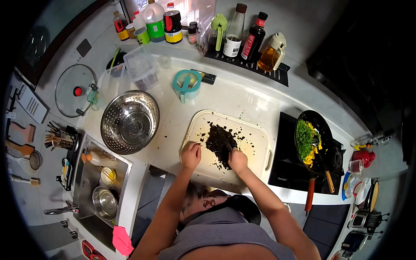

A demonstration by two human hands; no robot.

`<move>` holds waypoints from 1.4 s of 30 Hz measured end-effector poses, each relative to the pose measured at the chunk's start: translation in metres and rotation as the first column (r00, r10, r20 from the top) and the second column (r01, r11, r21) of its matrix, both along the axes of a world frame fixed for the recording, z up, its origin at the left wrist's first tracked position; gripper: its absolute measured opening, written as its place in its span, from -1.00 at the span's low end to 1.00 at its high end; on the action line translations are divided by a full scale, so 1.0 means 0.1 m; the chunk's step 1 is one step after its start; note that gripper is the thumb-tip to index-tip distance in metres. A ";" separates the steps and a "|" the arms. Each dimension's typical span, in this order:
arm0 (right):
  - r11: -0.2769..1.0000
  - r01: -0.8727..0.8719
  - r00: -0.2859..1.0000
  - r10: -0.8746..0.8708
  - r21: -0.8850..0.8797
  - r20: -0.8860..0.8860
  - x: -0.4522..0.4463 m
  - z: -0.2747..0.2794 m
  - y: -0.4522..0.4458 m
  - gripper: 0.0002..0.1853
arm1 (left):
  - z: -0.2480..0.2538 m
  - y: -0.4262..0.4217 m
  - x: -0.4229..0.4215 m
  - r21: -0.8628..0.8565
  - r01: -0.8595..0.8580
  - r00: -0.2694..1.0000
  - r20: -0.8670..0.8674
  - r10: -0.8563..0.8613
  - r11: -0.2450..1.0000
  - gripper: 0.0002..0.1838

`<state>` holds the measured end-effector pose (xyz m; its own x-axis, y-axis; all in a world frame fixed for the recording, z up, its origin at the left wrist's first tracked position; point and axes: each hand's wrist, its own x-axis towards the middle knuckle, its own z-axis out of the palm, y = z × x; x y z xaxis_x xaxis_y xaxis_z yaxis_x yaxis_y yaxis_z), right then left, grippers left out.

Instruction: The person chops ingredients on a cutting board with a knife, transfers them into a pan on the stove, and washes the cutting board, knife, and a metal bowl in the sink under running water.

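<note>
A cream cutting board [258, 167] lies on the counter in front of me, with a heap of finely chopped dark food [215, 139] in its middle and loose bits around it. My right hand [238, 160] is closed around the handle of a knife [227, 145]; its dark blade points into the heap and is hard to separate from it. My left hand [191, 155] rests at the board's left edge, fingers curled in. Whatever those fingers might hold is hidden.
Right of the board, a wok [327, 141] with chopped greens and yellow egg sits on the black cooktop [281, 169]. A steel colander [130, 122] and a teal-lidded jug [187, 84] stand to the left and behind. Bottles line the back; the sink [89, 190] is lower left.
</note>
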<state>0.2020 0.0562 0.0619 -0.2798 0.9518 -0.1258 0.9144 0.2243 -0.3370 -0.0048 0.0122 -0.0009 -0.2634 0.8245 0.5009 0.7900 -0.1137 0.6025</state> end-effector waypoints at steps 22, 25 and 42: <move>0.997 -0.083 0.995 0.083 -0.002 -0.049 -0.16 0.18 0.03 -0.81 | 0.00 -0.01 0.00 0.013 0.004 1.000 -0.027 -0.004 1.000 -0.95; 0.989 -0.146 0.989 0.146 -0.007 -0.026 -0.23 0.35 -0.04 -0.82 | -0.01 -0.03 0.00 0.017 0.015 0.999 -0.030 -0.015 1.000 -0.95; 1.000 0.010 0.986 -0.005 0.027 -0.169 -0.18 0.10 -0.14 -0.80 | 0.07 0.23 0.02 -0.205 0.240 0.968 0.129 -0.217 0.949 -0.78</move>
